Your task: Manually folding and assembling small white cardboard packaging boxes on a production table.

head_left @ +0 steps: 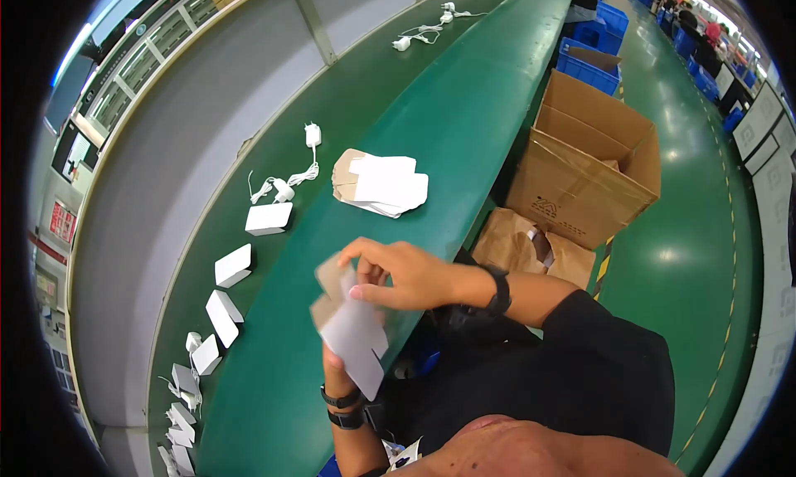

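Carton blank (pixel 355 338) held in air above near edge of belt (pixel 464 120), white face up, brown flaps toward you. Your left hand (pixel 332 362) grips it from below, mostly hidden behind card. Your right hand (pixel 396 271) on top end, thumb and fingers pinching brown flap. Long axis runs from lower right up to flap; right hand nearer fold. Stack of blanks (pixel 381 183) well apart, further along belt.
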`<state>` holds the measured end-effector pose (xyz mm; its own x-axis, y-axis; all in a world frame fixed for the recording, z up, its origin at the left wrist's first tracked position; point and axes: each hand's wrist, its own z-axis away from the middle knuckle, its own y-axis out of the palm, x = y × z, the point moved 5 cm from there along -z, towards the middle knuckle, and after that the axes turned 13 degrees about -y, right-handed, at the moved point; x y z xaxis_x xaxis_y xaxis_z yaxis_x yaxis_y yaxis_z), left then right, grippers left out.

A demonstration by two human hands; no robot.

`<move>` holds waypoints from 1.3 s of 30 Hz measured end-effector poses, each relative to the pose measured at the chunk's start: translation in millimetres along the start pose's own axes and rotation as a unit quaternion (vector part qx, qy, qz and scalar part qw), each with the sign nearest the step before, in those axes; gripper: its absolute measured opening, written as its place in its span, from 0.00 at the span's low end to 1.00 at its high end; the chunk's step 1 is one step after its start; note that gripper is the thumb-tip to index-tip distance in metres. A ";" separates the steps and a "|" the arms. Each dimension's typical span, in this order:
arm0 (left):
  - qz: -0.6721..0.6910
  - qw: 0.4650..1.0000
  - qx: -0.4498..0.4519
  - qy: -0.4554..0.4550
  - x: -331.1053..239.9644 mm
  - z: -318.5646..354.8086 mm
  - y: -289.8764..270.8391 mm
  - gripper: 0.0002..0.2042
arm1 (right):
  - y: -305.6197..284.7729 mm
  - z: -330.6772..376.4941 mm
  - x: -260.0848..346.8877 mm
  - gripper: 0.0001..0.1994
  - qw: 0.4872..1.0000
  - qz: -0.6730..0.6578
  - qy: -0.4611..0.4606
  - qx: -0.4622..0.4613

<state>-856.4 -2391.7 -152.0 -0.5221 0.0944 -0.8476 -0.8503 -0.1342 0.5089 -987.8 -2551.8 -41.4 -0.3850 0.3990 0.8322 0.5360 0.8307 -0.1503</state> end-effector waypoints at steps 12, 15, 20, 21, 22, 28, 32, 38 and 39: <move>-0.101 0.938 -0.241 0.227 -37.6 -12.3 44.1 0.41 | -2.0 -6.1 -3.3 0.18 0.989 -0.006 0.051 0.137; -0.080 0.973 -0.150 0.155 -31.4 -13.4 35.6 0.35 | 5.5 -0.7 -14.0 0.12 0.996 -0.073 -0.014 0.044; -0.065 0.973 -0.181 0.126 2.7 -6.7 10.6 0.25 | 31.1 15.6 -52.1 0.11 0.981 -0.180 0.032 0.060; -0.060 0.970 -0.202 0.122 8.6 -6.5 14.4 0.25 | 27.9 16.6 -50.6 0.11 0.991 -0.119 -0.020 0.050; -0.058 0.951 -0.249 0.175 8.3 -13.4 16.7 0.25 | 23.9 17.8 -49.9 0.10 0.995 -0.062 -0.072 0.041; -0.261 0.909 -0.267 0.186 -27.2 -11.8 19.1 0.29 | 14.7 11.5 -37.4 0.07 0.974 -0.201 -0.089 -0.061; -0.209 0.945 -0.148 0.204 -40.3 -14.0 44.1 0.37 | 13.1 4.0 -47.4 0.07 0.993 -0.115 -0.023 0.013; -0.218 0.943 -0.134 0.212 -34.5 -29.8 37.2 0.39 | 2.1 0.6 -57.9 0.06 0.995 -0.088 -0.041 0.007; -0.217 0.944 -0.132 0.208 -32.6 -33.0 37.7 0.39 | -0.9 1.8 -58.9 0.06 0.995 -0.087 -0.037 0.004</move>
<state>-869.3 -2432.4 -110.1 -0.0101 -0.1923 -0.9813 -0.9037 -0.4184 0.0913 -967.0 -2575.3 -91.3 -0.5266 0.2763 0.8040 0.4501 0.8929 -0.0120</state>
